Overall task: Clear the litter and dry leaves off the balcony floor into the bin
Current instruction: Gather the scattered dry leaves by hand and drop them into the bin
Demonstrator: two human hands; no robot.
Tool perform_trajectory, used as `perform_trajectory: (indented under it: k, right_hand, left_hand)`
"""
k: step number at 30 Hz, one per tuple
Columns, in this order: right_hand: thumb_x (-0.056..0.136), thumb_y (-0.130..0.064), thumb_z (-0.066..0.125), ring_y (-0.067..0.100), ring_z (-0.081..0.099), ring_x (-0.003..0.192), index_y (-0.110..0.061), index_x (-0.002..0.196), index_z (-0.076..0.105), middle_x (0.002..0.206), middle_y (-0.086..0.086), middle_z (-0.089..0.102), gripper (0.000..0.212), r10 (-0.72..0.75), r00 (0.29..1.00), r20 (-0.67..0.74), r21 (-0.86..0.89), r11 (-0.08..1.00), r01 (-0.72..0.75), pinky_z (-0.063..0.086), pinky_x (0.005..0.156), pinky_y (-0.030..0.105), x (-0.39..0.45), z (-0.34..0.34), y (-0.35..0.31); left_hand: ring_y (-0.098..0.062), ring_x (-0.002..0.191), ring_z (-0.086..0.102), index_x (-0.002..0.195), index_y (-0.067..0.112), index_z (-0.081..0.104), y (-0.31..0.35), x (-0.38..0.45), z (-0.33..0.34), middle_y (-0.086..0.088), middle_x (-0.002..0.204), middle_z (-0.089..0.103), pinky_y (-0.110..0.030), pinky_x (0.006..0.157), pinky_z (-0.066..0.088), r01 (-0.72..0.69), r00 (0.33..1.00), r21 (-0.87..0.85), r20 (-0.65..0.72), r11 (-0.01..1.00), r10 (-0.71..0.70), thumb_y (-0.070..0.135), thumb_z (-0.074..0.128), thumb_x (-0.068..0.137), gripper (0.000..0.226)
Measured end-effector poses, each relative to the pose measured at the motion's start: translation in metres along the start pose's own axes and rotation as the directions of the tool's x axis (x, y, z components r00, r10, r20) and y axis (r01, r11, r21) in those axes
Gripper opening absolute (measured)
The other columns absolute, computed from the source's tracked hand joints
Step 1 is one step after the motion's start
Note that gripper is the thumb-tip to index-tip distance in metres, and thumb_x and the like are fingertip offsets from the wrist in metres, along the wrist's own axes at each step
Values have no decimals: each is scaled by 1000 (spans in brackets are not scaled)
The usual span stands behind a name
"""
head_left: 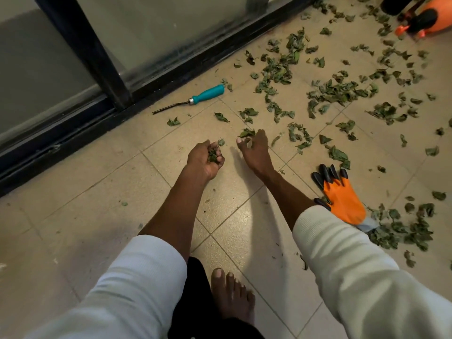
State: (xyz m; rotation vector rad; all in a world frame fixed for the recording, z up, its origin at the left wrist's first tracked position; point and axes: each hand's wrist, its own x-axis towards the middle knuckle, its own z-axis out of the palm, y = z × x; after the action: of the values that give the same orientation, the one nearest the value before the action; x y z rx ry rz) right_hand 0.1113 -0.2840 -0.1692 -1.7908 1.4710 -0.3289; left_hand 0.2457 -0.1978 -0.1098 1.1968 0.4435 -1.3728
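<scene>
Orange glove (pixel 342 196) beside R forearm; teal-handled tool (pixel 195 99) nr door track (pixel 73 133).

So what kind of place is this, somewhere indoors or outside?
Probably a home balcony or patio. Beige floor tiles run up to a dark sliding glass door track, and dry leaves, a clawed gardening glove and a teal-handled tool lie about.

Beige tiled floor (pixel 97 216) fills the frame, edged upper left by a dark door track. Dry green leaves (pixel 337 91) lie scattered over the upper right and right side, with a denser heap at lower right. A teal-handled tool (pixel 195 98) lies near the track; an orange-and-black glove (pixel 342 199) rests at right; a bare foot (pixel 232 294) stands bottom centre
</scene>
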Motion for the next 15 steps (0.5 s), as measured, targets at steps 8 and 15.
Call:
perform_trajectory:
  k: [8,15]
  right_hand:
    - [91,-65,51,21,3,152,-18,158,10,166,4,2,92,-219,975,-46,-56,975,216,4,121,37,26,0,-19]
    - [85,-69,56,29,-2,152,-25,158,12,166,7,-2,96,-226,952,206,-93,964,249,7,123,50,85,-17,-41]
  left_hand:
    - [-13,53,41,81,8,55,17,17,1,-6,65,48,-23,49,32,-29,999,-53,-38,998,27,25,41,104,32]
    - [-13,52,40,78,8,55,26,19,-5,-5,65,48,-23,48,32,-45,996,-56,-85,997,40,22,42,103,32]
